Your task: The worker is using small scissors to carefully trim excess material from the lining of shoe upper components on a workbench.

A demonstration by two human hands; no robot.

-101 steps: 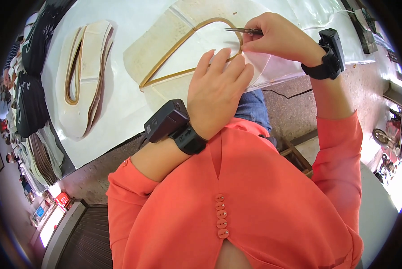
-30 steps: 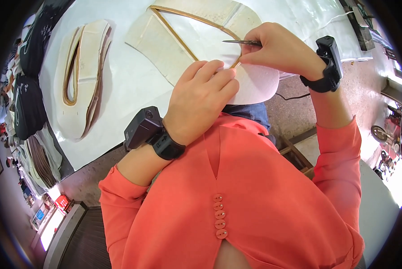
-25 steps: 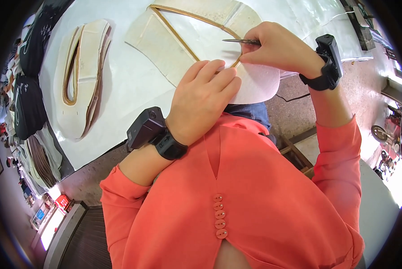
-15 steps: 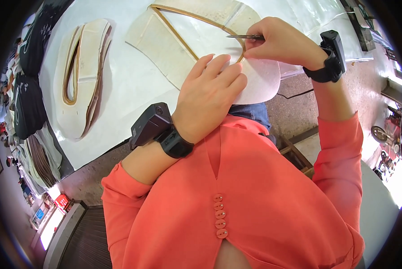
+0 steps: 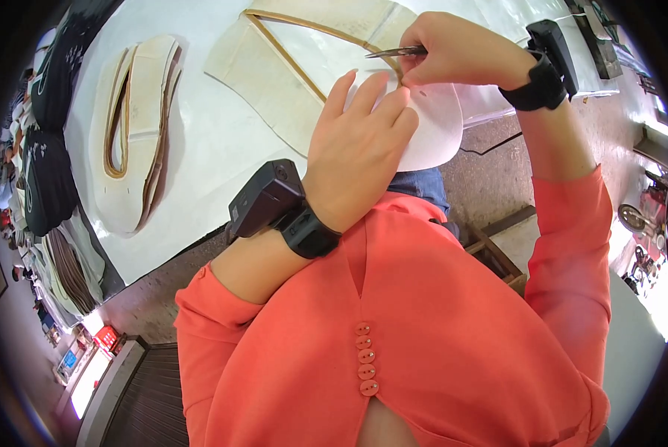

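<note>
A cream, stiff-looking sheet piece (image 5: 267, 97) with a rounded end lies on the white-covered table, its long pointed opening edged by a tan band (image 5: 293, 61). My left hand (image 5: 360, 149) rests over its near edge, fingers stretched and slightly apart, holding nothing. Closed at the rounded end of the opening, my right hand (image 5: 453, 52) grips a thin, pointed dark metal blade (image 5: 396, 52) that points left over the opening. Its handle is hidden in the fist. The thumb and fingertips meet by the band; whether they pinch it I cannot tell.
Left on the table (image 5: 207, 171) sits a stack of similar cream pieces (image 5: 149, 112) with a tan-edged slot. Dark bundles (image 5: 47, 179) and folded cloth (image 5: 67, 272) line the table's left side. A dark cord (image 5: 490, 149) shows at right, above a wooden frame (image 5: 494, 253).
My right hand and the blade have shifted slightly up and left. The left hand has slid a little right, its fingers reaching farther over the opening. The cream piece moved slightly left.
</note>
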